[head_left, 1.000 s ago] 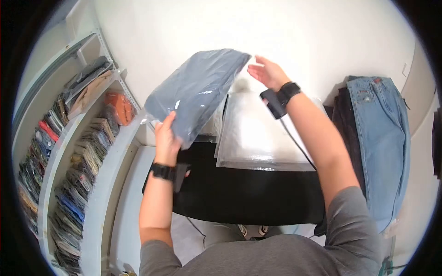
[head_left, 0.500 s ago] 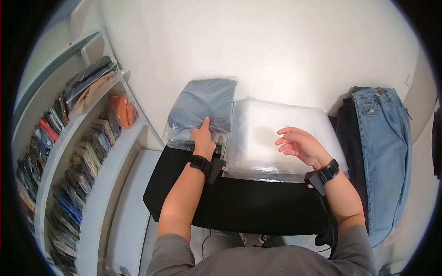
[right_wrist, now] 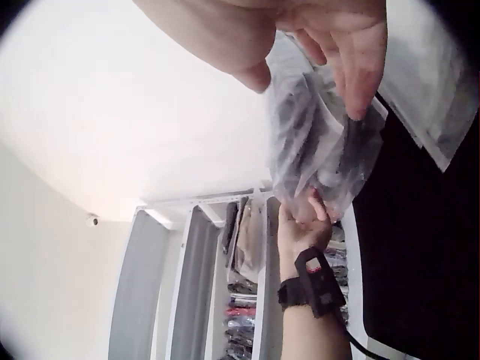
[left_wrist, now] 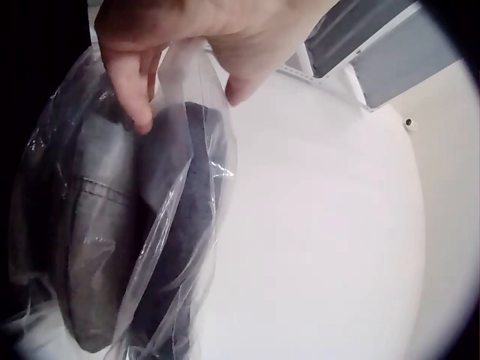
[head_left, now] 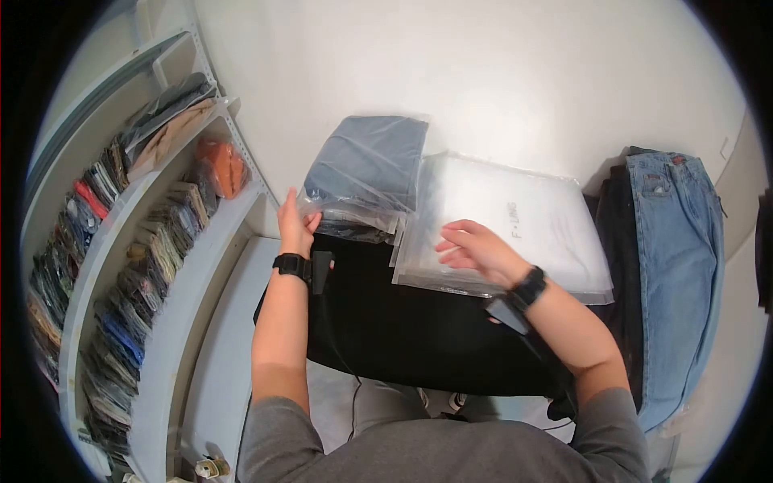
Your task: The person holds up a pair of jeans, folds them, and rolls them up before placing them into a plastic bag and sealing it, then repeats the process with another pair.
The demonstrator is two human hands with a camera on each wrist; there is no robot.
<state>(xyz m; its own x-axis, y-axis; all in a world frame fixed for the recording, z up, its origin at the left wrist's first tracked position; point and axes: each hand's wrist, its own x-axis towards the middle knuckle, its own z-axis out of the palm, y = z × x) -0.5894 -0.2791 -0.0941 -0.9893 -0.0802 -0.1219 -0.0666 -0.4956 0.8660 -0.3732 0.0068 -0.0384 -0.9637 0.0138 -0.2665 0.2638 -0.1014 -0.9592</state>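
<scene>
A folded blue denim garment in a clear plastic bag (head_left: 366,161) lies on another bagged, darker garment (head_left: 354,231) at the back left of the black table. At their left end, my left hand (head_left: 296,229) pinches the loose plastic edge; in the left wrist view the film runs between thumb and fingers (left_wrist: 131,86). My right hand (head_left: 479,253) hovers over a stack of clear plastic bags (head_left: 551,229), holding nothing, its fingers loosely bent. Dark lettering shows on the top bag of that stack.
Jeans (head_left: 680,282) lie piled at the right, beside dark garments (head_left: 618,233). Shelves (head_left: 121,221) packed with bagged clothes stand along the left, with an orange bagged item (head_left: 221,167) near the back. A white wall (head_left: 483,72) rises behind the black table (head_left: 419,338).
The bagged blue garment has come down from the air onto the back left. My left hand has slid from its front edge to its left end; my right hand has dropped over the clear bags.
</scene>
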